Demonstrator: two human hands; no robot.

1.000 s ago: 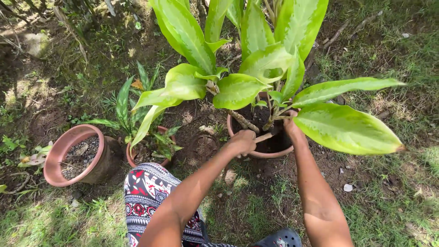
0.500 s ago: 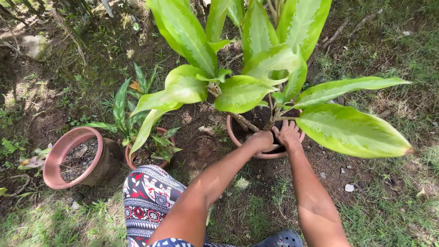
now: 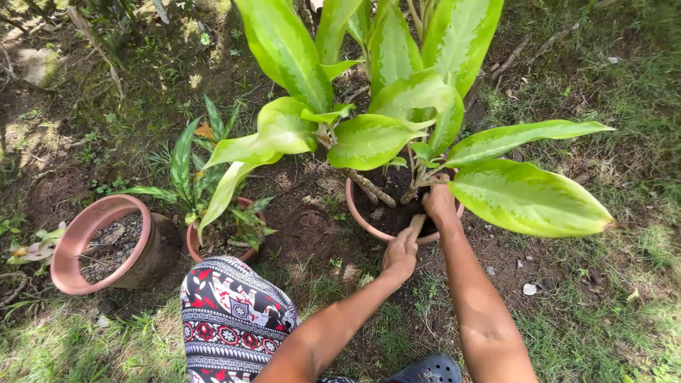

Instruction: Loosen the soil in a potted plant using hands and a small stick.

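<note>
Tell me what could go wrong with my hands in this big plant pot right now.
The right hand is down among the stems, so a rough push could snap one or loosen its roots. The left hand grips the rim of the pot; pulling there might tip it, since the big leaves hang far out to one side. A tipped pot could also spill soil onto the ground.

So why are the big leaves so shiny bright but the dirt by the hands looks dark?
In the head view, sunlight hits the big leaves straight on, so they glare pale yellow-green; those leaves shade the pot and its soil, where the left hand and right hand rest; patchy shadows dapple the ground at the upper left; everything looks sharp, with no blur.
</note>
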